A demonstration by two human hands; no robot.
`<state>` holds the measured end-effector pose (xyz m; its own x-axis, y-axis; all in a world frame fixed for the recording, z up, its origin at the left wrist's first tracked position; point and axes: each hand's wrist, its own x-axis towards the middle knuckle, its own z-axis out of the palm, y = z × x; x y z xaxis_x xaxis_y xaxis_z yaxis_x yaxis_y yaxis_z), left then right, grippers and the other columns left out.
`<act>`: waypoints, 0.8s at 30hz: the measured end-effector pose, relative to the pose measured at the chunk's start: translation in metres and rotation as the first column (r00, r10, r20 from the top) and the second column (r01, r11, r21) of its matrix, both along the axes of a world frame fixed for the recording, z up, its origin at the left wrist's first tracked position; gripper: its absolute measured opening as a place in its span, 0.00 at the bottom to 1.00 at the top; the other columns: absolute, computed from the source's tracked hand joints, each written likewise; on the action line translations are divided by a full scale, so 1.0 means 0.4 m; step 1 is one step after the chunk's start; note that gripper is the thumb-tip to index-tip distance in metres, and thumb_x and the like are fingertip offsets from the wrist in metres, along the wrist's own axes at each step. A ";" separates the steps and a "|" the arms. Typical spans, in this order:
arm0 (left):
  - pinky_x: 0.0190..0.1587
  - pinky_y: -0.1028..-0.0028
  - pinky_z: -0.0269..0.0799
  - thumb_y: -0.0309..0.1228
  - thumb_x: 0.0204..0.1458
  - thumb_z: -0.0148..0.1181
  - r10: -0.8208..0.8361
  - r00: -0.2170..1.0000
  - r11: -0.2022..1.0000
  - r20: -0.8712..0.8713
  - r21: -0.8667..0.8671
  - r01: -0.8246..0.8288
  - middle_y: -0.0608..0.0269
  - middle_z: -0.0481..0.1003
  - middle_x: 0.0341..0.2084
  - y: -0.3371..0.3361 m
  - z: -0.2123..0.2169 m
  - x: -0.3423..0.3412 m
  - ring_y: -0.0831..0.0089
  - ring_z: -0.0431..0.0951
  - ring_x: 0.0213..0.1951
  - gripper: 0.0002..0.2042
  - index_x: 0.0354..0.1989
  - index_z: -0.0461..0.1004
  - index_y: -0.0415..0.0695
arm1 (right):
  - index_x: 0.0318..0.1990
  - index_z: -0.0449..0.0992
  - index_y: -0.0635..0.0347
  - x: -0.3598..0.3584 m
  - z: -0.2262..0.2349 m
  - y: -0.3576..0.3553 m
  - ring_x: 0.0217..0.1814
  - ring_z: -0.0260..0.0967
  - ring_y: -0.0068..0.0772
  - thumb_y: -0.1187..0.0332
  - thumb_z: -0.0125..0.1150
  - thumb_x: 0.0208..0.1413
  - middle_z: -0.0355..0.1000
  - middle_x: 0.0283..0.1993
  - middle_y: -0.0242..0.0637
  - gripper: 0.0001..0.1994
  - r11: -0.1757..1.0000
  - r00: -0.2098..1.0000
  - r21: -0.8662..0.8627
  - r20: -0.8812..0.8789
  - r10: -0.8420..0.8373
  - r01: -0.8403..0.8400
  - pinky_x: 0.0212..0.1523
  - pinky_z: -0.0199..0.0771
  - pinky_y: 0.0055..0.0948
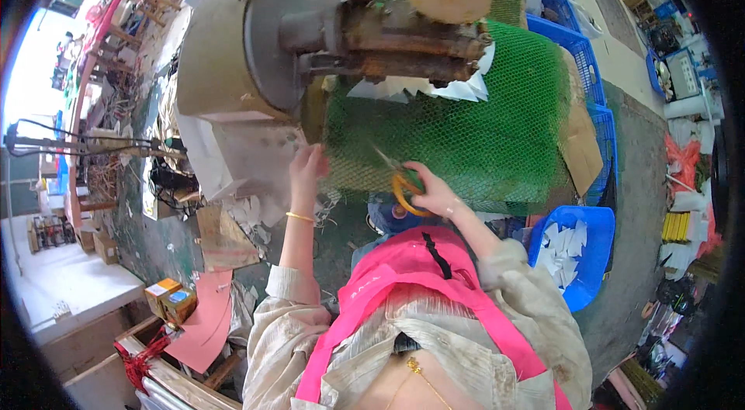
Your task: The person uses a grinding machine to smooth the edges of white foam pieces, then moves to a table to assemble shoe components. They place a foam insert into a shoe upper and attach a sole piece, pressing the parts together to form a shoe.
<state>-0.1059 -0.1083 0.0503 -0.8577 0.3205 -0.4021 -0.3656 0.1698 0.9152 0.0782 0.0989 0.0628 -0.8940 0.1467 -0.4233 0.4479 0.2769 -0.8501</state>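
Observation:
My right hand (431, 191) is closed around scissors with orange handles (402, 191). Their narrow metal blades (385, 158) point up and left over the edge of a green mesh sheet (466, 138). My left hand (309, 163) is raised beside the lower side of a big machine (225, 61) with a round metal disc and a rusty arm. Its fingers are blurred, and I cannot tell whether they hold anything. White pieces with jagged edges (458, 89) lie on the mesh beneath the machine's arm.
A blue bin (604, 255) with white scraps stands at my right. Blue crates (601, 142) and a cardboard piece (580, 150) line the mesh's right side. White scraps and cardboard (221, 239) lie on the floor at left, above a pink sheet (203, 325) and small boxes (171, 300).

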 end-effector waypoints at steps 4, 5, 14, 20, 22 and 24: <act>0.35 0.76 0.68 0.34 0.49 0.52 -0.102 0.994 0.994 -0.024 0.039 0.103 0.60 0.66 0.45 0.166 0.014 -0.057 0.76 0.70 0.36 0.22 0.52 0.60 0.42 | 0.53 0.60 0.54 0.220 0.008 0.229 0.55 0.59 0.42 0.76 0.51 0.31 0.63 0.51 0.44 0.32 0.973 0.985 0.194 -0.138 -0.099 0.125 0.55 0.57 0.29; 0.37 0.75 0.68 0.33 0.49 0.52 -0.105 0.994 0.994 -0.030 0.020 0.105 0.59 0.64 0.49 0.209 0.004 -0.075 0.74 0.70 0.39 0.22 0.53 0.59 0.43 | 0.54 0.59 0.54 0.262 0.014 0.301 0.54 0.59 0.41 0.77 0.49 0.32 0.63 0.50 0.45 0.32 0.964 0.976 0.213 -0.179 -0.123 0.161 0.54 0.57 0.29; 0.53 0.65 0.58 0.35 0.55 0.39 -0.461 0.848 0.830 -0.263 -0.465 0.307 0.59 0.49 0.58 0.244 -0.217 -0.320 0.66 0.52 0.57 0.22 0.58 0.50 0.45 | 0.53 0.62 0.35 -0.015 0.089 0.887 0.29 0.61 0.37 0.69 0.54 0.42 0.58 0.26 0.39 0.26 0.786 0.962 0.618 -0.206 0.181 -0.016 0.31 0.64 0.33; 0.52 0.66 0.58 0.35 0.55 0.40 -0.337 0.917 0.806 -0.214 -0.569 0.163 0.59 0.51 0.56 0.238 -0.187 -0.283 0.65 0.53 0.56 0.21 0.57 0.51 0.44 | 0.51 0.63 0.28 -0.546 0.028 0.899 0.40 0.65 0.36 0.64 0.56 0.43 0.64 0.34 0.37 0.24 0.502 0.771 0.770 -0.020 0.636 -0.394 0.36 0.67 0.34; 0.52 0.66 0.58 0.35 0.54 0.40 -0.300 0.930 0.802 -0.212 -0.584 0.126 0.59 0.51 0.56 0.241 -0.176 -0.269 0.65 0.54 0.55 0.21 0.57 0.51 0.44 | 0.50 0.64 0.28 -0.673 -0.005 0.859 0.42 0.66 0.35 0.65 0.57 0.41 0.67 0.38 0.34 0.24 0.360 0.641 0.812 0.023 0.767 -0.460 0.36 0.68 0.33; 0.51 0.66 0.58 0.35 0.54 0.40 -0.272 0.942 0.798 -0.199 -0.593 0.105 0.59 0.52 0.55 0.246 -0.171 -0.253 0.65 0.54 0.55 0.21 0.56 0.52 0.44 | 0.48 0.67 0.29 -0.751 -0.026 0.820 0.41 0.67 0.34 0.67 0.57 0.40 0.68 0.38 0.31 0.24 0.263 0.531 0.822 0.055 0.846 -0.504 0.35 0.69 0.33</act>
<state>-0.2070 -0.0099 -0.0181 -0.9026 0.2724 -0.3334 -0.0339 0.7270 0.6858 -0.2221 0.4267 0.0523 -0.8369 -0.5209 -0.1683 -0.4808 0.8464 -0.2290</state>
